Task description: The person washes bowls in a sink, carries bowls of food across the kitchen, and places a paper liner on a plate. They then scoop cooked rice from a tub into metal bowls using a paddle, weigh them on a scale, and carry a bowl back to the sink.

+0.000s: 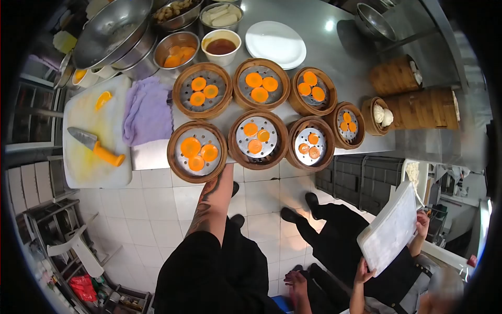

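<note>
My left forearm [215, 204], tattooed and black-sleeved, reaches up to the table's front edge. It ends between two front bamboo steamers, the left one [171, 158] and the middle one [232, 140]. My left hand is hidden there, so its grip cannot be made out. My right hand does not show clearly. Several steamers stand in two rows, each with a perforated metal liner [204, 140] and three carrot slices [190, 147]. Farther right, a smaller steamer [338, 132] holds three slices, and another [369, 124] holds white buns [386, 116].
At left are a cutting board [78, 167], an orange-handled knife [104, 150] and a purple cloth [148, 112]. Behind stand metal bowls [112, 36], a sauce tub [220, 46] and a white plate [275, 44]. A person holds a white tray [388, 230]. Another person's hand [297, 285] appears below.
</note>
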Tool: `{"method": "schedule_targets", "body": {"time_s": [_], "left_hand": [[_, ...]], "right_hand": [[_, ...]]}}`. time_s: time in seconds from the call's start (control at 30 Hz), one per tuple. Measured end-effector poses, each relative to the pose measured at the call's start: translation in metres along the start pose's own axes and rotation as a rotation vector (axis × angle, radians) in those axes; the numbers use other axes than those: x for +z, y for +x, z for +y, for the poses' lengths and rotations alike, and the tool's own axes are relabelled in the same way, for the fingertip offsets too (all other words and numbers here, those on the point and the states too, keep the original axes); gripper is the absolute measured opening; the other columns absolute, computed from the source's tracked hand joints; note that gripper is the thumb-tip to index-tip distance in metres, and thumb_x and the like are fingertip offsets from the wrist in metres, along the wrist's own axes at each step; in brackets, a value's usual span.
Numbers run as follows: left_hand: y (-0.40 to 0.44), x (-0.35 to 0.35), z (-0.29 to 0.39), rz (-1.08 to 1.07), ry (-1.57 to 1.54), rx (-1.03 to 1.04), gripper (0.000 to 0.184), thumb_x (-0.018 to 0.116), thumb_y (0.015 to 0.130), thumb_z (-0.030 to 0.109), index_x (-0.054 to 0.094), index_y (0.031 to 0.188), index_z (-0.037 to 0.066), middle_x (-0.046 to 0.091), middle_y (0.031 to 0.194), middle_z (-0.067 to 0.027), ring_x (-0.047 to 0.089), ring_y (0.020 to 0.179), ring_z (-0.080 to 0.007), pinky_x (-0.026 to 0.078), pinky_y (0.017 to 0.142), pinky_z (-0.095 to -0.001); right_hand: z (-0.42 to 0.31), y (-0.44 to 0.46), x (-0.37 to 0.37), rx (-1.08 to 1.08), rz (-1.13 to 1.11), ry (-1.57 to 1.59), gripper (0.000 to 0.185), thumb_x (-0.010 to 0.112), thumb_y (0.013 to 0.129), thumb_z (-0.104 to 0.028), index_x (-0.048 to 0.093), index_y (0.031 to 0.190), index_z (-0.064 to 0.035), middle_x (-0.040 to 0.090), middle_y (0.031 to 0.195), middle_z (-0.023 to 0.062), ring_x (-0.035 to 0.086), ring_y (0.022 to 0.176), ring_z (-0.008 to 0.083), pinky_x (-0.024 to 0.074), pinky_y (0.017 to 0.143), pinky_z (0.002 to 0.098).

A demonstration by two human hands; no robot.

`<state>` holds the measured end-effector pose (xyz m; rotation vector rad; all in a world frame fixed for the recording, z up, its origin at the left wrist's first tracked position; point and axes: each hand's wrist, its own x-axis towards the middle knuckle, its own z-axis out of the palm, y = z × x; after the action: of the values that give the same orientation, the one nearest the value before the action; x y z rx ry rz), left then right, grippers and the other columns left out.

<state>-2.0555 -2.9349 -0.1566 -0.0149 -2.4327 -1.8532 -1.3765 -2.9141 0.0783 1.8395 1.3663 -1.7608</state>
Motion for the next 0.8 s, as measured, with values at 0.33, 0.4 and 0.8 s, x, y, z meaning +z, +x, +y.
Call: {"method": "schedule_targets", "body": {"time_s": [0.33,0.4,0.8], "left_hand": [[-0.071,-0.117,0.045,0.116,-0.094,0.090,0.030,0.072,0.088,0.018,0.066,0.113,0.001,0.072,0.098,-0.0136,0.068,0.090,-0.0226,0.054,0.081,-0.0343],[-0.104,-0.179,0.049,0.002,-0.091,-0.139,0.027,0.074,0.086,0.017,0.065,0.105,0.000,0.070,0.092,-0.0127,0.065,0.084,-0.0209,0.054,0.075,-0.0346],[-0.227,-0.666,0.142,0.176,-0.243,-0.410,0.018,0.068,0.089,0.003,0.053,0.100,0.003,0.064,0.082,-0.0075,0.062,0.068,-0.0137,0.054,0.055,-0.0292]], "right_hand": [[-0.020,0.031,0.013,-0.147,-0.104,-0.238,0.031,0.059,0.099,-0.020,0.060,0.123,-0.0004,0.072,0.104,0.0138,0.073,0.081,0.0210,0.0554,0.064,0.0293],[-0.052,0.041,0.033,-0.221,-0.183,-0.359,0.030,0.057,0.101,-0.021,0.061,0.124,-0.0025,0.072,0.108,0.0137,0.072,0.085,0.0221,0.0569,0.071,0.0334],[-0.142,0.002,0.189,-1.320,0.122,-1.200,0.015,0.071,0.078,-0.007,0.075,0.092,-0.0103,0.067,0.114,0.0219,0.067,0.102,0.0335,0.0537,0.090,0.0445]]}}
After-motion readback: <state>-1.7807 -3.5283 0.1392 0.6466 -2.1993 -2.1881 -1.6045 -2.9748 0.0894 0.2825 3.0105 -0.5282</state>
